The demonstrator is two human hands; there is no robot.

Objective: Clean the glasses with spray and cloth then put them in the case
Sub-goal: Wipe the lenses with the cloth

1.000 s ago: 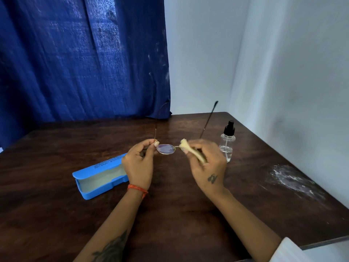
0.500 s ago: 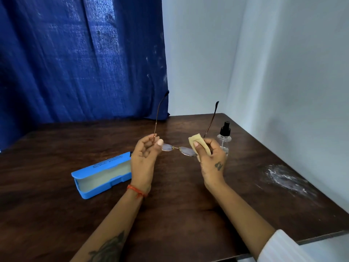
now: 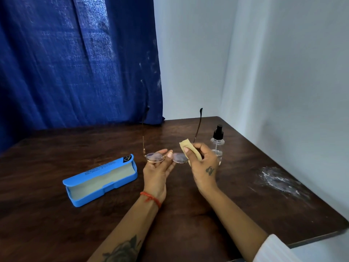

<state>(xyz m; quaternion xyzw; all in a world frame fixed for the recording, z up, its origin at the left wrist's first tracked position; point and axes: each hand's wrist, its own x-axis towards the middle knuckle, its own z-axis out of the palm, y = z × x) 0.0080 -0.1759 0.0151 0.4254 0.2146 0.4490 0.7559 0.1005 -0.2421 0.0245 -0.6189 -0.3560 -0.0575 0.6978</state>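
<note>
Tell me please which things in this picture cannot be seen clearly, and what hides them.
- Head view: the right lens edge of the glasses is covered by the cloth in the right hand.
- Lower spray bottle: behind that hand.
- Print on the case lid: too small to read.
- Left temple tip: lost against the dark curtain.

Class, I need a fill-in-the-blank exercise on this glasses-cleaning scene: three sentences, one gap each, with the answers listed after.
1. The right hand presses a small beige ____ against one lens of the thin gold-rimmed glasses.
2. The blue plastic glasses case lies on the dark wooden table with its lid ____.
3. The clear spray bottle has a ____ nozzle.

Missing words: cloth; open; black
</note>
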